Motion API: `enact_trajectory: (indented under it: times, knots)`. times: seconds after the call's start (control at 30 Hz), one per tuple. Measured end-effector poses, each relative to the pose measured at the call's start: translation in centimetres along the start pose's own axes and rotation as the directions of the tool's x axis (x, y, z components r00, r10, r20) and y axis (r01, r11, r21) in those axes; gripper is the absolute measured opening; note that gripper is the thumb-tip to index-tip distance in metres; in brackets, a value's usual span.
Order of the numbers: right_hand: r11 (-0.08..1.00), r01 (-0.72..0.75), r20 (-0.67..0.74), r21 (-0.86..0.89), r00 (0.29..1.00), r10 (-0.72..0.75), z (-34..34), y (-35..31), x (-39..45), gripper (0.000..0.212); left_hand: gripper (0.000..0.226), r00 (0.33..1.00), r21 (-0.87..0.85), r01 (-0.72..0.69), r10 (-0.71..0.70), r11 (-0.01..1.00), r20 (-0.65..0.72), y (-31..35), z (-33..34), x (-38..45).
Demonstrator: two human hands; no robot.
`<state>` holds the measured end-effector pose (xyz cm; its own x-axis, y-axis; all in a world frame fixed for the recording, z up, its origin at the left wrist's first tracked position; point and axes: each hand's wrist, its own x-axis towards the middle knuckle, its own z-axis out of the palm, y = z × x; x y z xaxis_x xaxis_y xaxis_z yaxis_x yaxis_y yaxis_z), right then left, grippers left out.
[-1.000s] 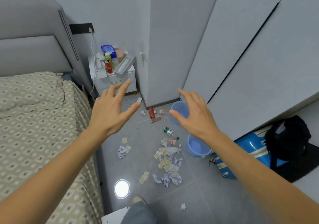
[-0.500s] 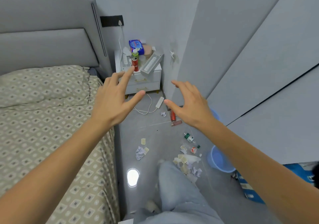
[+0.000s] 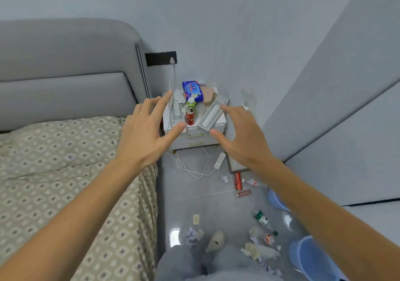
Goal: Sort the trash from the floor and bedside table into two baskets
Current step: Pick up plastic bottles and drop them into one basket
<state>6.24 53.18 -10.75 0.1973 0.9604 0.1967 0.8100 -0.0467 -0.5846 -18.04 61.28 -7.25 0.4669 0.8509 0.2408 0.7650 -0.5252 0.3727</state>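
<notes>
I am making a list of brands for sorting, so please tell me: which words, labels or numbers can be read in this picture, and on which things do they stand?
No text can be read.
Blue tissue pack: print blurred.
Red drink can on the bedside table: white mark, unreadable.
Red can on the floor: unreadable.
Small green-labelled bottle: label too small.

- The white bedside tabletop (image 3: 218, 125) at 12 o'clock carries an upright red can (image 3: 189, 116), a green bottle (image 3: 191, 103) and a blue tissue pack (image 3: 192, 90).
- Crumpled paper (image 3: 191, 235), a lying red can (image 3: 238, 180) and a lying green-labelled bottle (image 3: 262, 218) litter the floor (image 3: 216, 205) at 6 o'clock.
- Two blue baskets (image 3: 307, 257) stand at 4 o'clock.
</notes>
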Motion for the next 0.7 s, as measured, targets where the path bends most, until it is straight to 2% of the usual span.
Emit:
enact_trajectory:
  times: [0.1, 0.2, 0.33, 0.4, 0.53, 0.7]
  knots:
    - [0.999, -0.045, -0.056, 0.001, 0.997, 0.045, -0.4, 1.0, 3.4, 0.063, 0.074, 0.998, -0.013, -0.054, 0.054, 0.998, 0.01, -0.6, 0.3, 4.9]
    - [0.989, -0.14, -0.116, -0.045, 0.984, 0.134, -0.5, 2.6, 5.7, 0.064, 0.072, 0.985, -0.072, -0.165, 0.168, 0.984, 0.037, -0.5, 1.7, 10.5]
    - [0.947, -0.319, -0.246, -0.031, 0.921, 0.302, -1.0, 5.0, 6.9, 0.064, 0.07, 0.913, -0.173, -0.381, 0.399, 0.908, 0.085, 1.0, 5.7, 18.4]
    - [0.908, -0.418, -0.352, -0.035, 0.855, 0.38, -1.0, 5.8, 6.6, 0.064, 0.07, 0.853, -0.243, -0.469, 0.507, 0.849, 0.125, 2.1, 8.1, 21.5]
    - [0.785, -0.614, -0.475, 0.078, 0.67, 0.571, -0.4, 5.2, 4.3, 0.066, 0.071, 0.689, -0.367, -0.607, 0.697, 0.705, 0.199, 4.7, 11.8, 24.3]
    - [0.635, -0.758, -0.584, 0.151, 0.45, 0.676, -0.7, 3.2, -1.7, 0.065, 0.072, 0.476, -0.491, -0.7, 0.851, 0.519, 0.221, 10.0, 14.7, 22.6]
